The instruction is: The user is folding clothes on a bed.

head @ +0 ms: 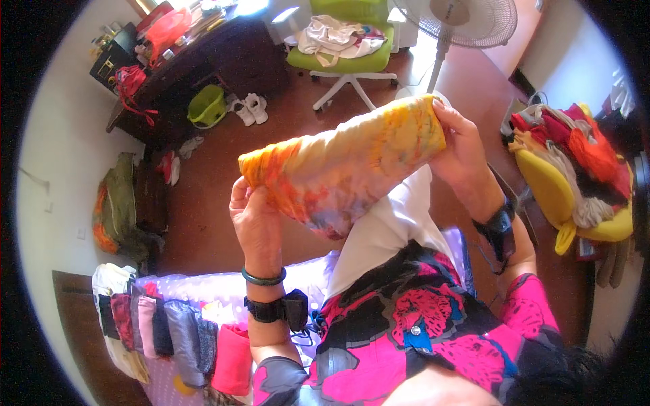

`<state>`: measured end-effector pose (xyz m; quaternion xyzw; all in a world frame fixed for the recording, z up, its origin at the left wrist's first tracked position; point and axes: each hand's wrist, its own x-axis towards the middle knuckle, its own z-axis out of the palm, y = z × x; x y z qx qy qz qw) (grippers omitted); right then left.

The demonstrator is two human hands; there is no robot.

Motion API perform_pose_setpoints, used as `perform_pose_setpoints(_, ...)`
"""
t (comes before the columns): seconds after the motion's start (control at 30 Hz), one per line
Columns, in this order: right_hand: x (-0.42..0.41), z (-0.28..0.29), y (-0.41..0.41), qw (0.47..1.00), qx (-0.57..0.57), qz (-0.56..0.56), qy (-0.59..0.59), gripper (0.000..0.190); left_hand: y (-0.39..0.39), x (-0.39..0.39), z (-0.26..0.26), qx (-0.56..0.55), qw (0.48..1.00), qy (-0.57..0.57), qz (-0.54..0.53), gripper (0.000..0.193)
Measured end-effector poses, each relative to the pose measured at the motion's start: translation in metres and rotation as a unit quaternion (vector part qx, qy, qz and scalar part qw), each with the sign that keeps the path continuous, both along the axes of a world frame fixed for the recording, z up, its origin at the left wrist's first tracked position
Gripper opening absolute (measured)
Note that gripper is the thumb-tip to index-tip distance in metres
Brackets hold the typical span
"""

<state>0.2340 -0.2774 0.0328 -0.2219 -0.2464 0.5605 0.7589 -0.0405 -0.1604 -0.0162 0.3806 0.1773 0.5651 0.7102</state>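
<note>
A folded orange, yellow and purple patterned cloth point(340, 162) is stretched between my two hands above my lap. My left hand point(254, 210) grips its lower left corner, fingers curled behind the edge. My right hand point(459, 134) pinches the upper right end, with the thumb near the top corner. Beneath the cloth are my white trousers point(386, 223). To the left, on the bed, lies a row of folded and rolled garments, among them a red one point(232, 360), a grey-blue one point(184, 335) and a pink one point(147, 325).
A green office chair point(350, 63) holds crumpled clothes, beside a standing fan point(447, 25). Heaped clothes cover a yellow chair point(548, 188) at right. A dark desk point(203, 61), green basket point(207, 106) and white shoes point(251, 109) stand ahead. The bed's purple dotted sheet point(299, 276) is beside me.
</note>
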Motion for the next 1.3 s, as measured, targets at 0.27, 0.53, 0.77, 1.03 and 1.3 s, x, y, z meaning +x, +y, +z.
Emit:
perform_pose_setpoints(0.27,-0.005,0.006,-0.002,1.0,0.017,0.023,0.008,0.023,-0.002,0.004,0.018,-0.028,0.998,0.044,-0.024,0.021)
perform_pose_setpoints(0.53,-0.008,0.022,0.021,0.992,0.056,0.052,-0.1,0.026,0.036,-0.007,0.027,0.188,0.958,0.214,0.03,0.023)
perform_pose_setpoints(0.77,0.032,0.047,0.071,0.974,0.069,0.039,-0.211,0.023,0.094,-0.007,0.114,0.374,0.859,0.329,0.117,0.011)
perform_pose_setpoints(1.03,0.058,0.077,0.095,0.958,0.146,0.101,-0.223,0.016,0.114,-0.001,0.142,0.26,0.942,0.186,0.101,0.006)
perform_pose_setpoints(1.3,0.031,0.061,0.071,0.973,0.094,0.055,-0.203,0.019,0.101,-0.01,0.116,0.27,0.924,0.206,0.174,0.009)
